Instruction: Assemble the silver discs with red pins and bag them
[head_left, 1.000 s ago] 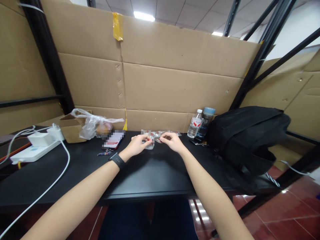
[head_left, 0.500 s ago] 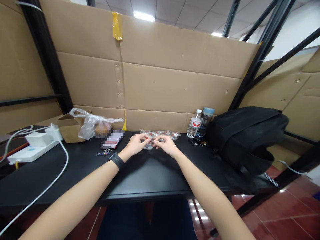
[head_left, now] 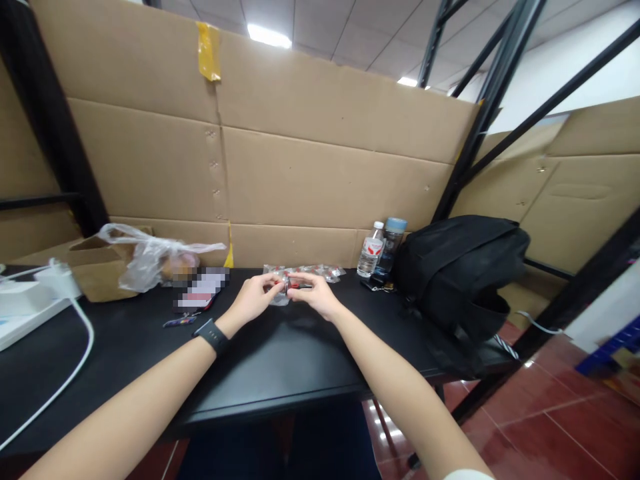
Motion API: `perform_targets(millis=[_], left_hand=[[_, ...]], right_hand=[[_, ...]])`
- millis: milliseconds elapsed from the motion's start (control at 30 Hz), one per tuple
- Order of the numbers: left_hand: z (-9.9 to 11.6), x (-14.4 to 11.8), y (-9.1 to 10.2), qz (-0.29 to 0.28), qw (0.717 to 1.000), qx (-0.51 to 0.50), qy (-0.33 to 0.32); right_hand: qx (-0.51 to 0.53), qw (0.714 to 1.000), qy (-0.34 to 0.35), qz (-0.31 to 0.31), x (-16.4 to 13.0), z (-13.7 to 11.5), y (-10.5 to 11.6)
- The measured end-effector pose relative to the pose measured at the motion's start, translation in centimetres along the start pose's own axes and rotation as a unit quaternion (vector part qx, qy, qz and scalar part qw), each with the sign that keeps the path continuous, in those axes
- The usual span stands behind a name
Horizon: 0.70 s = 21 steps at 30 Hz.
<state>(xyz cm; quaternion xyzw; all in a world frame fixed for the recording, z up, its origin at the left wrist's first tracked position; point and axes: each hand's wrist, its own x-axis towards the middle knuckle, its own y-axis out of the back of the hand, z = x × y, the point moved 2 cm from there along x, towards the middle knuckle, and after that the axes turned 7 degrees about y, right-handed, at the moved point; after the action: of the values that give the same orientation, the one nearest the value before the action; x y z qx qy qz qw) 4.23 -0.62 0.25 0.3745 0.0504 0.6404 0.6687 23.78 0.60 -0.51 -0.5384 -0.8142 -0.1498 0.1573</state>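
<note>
Centrally, the left hand (head_left: 255, 298) and the right hand (head_left: 314, 297) meet fingertip to fingertip, each grip pinched together on one small clear packet with red parts (head_left: 287, 287), held just above the black bench (head_left: 280, 353); what the packet contains is too small to tell. Just behind the hands, a row of similar clear packets (head_left: 313, 271) lies on the bench against the cardboard wall (head_left: 320, 180). Farther out, a black wristband (head_left: 212, 335) sits on the left wrist, a plastic bag (head_left: 150, 257) lies to the left, and two bottles (head_left: 380, 248) stand beside a black backpack (head_left: 460, 280) to the right.
</note>
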Motion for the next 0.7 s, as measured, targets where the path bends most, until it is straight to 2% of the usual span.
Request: perform_targets(millis=[267, 500, 600, 700], left_hand=[[-0.1, -0.2, -0.4, -0.011, 1.0, -0.01, -0.006], [-0.5, 0.0, -0.7, -0.034, 0.998, -0.045, -0.005], [-0.1, -0.1, -0.7, -0.036, 0.999, 0.0, -0.013], [-0.1, -0.4, -1.0, -0.031, 0.993, 0.11, -0.012]], right_hand=[[-0.011, 1.0, -0.021, 0.009, -0.3, -0.2, 0.0], [-0.024, 1.0, 0.001, 0.002, -0.1, -0.4, 0.1], [-0.043, 0.999, 0.017, 0.007, 0.2, -0.5, 0.5], [-0.069, 0.996, 0.037, 0.031, 0.6, -0.6, 1.6]])
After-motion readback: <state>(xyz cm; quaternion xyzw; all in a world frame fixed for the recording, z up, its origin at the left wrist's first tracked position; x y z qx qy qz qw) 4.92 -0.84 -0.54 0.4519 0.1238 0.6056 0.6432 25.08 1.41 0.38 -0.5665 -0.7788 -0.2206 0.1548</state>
